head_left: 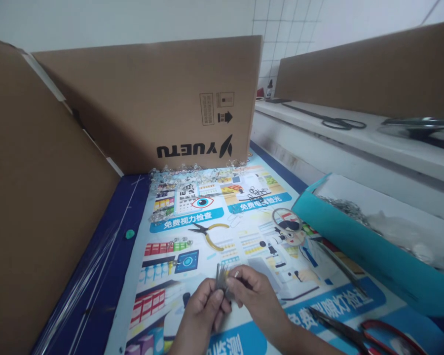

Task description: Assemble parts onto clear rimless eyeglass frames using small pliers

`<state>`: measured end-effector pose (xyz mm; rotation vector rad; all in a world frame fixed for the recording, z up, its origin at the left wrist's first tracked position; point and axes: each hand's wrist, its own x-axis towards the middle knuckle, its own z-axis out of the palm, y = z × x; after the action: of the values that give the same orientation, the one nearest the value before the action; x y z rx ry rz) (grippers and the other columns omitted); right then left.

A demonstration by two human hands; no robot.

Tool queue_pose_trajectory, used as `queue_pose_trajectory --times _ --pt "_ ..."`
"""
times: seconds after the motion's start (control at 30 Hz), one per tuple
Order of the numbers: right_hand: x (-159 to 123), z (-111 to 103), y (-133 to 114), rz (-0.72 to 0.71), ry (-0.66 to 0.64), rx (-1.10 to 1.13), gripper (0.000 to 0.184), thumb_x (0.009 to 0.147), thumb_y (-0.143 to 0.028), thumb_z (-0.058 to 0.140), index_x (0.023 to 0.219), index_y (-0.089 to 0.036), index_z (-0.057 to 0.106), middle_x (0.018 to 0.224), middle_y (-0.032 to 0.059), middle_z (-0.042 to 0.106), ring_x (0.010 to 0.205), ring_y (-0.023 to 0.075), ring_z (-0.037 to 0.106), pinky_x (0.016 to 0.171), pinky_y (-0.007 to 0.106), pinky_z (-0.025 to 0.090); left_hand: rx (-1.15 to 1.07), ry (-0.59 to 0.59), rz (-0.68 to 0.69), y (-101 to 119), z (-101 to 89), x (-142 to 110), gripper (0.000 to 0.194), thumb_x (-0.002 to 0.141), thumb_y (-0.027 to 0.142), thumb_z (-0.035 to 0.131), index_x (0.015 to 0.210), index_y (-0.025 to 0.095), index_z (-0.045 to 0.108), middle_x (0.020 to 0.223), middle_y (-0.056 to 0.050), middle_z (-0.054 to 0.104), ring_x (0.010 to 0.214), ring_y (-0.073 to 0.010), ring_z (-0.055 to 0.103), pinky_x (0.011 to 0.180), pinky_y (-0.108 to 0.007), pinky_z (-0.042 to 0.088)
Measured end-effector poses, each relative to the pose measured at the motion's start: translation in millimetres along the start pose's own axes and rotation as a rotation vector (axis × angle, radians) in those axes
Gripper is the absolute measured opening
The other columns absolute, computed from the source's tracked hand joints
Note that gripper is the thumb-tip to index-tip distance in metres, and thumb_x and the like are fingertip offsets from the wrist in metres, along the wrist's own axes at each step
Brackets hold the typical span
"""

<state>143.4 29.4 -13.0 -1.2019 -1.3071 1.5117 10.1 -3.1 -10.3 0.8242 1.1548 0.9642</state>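
My left hand [203, 308] is closed around a small bundle of thin metal pins [221, 277], their ends sticking up above the fingers. Against that bundle, my right hand [253, 296] pinches with thumb and index finger; a short thin metal pin [237, 274] shows at its fingertips. How many pieces it grips is too small to tell. Beyond both hands lie yellow-handled pliers [211, 235] with their handles apart. Red-handled pliers [358, 331] rest at the lower right, past my right forearm.
A printed mat [240, 231] covers the table. Clear beaded pieces [192, 172] lie along the cardboard panel [148, 103]. At right stands a teal box [355, 246] holding metal pieces and plastic bags. Slim tweezers [342, 266] lie beside it. Black scissors [329, 118] rest on the ledge.
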Motion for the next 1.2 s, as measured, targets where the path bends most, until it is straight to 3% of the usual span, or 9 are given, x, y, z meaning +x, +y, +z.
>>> queue_pose_trajectory --times 0.3,0.5,0.8,1.2 --pt "-0.6 -1.3 5.6 0.005 0.023 -0.077 0.03 0.077 -0.044 0.053 0.064 -0.018 0.048 0.049 -0.0053 0.044 0.047 0.008 0.041 0.048 0.02 0.033 0.014 -0.009 0.004 0.7 -0.9 0.8 0.038 0.072 0.051 0.056 0.067 0.014 0.048 0.044 0.007 0.037 0.038 -0.0034 0.024 0.04 -0.018 0.013" --pt "-0.7 -0.9 7.0 -0.019 -0.009 -0.059 0.029 0.078 -0.044 0.052 0.066 -0.018 0.047 0.052 -0.0052 0.044 0.048 0.0077 0.04 0.048 0.02 0.033 0.015 0.003 0.003 -0.9 -1.2 1.5 0.04 0.072 0.053 0.055 0.066 0.014 0.048 0.049 0.005 0.044 0.038 -0.0029 0.025 0.04 -0.019 0.013" --pt "-2.2 -0.2 4.6 -0.037 0.003 -0.038 0.028 0.077 -0.044 0.052 0.067 -0.018 0.047 0.053 -0.0055 0.044 0.05 0.0078 0.04 0.05 0.021 0.033 0.059 -0.018 0.004 -5.8 -5.0 1.8 0.044 0.077 0.057 0.046 0.068 0.014 0.05 0.042 0.007 0.034 0.039 -0.0047 0.023 0.041 -0.02 0.013" --pt "-3.0 -0.7 -2.0 -0.01 -0.008 0.016 0.028 0.076 -0.044 0.055 0.07 -0.017 0.052 0.05 -0.0056 0.044 0.049 0.0081 0.04 0.051 0.021 0.033 0.103 -0.048 0.045 -0.4 -1.8 -0.7 0.04 0.076 0.054 0.049 0.068 0.015 0.049 0.041 0.007 0.034 0.038 -0.0049 0.023 0.041 -0.019 0.016"
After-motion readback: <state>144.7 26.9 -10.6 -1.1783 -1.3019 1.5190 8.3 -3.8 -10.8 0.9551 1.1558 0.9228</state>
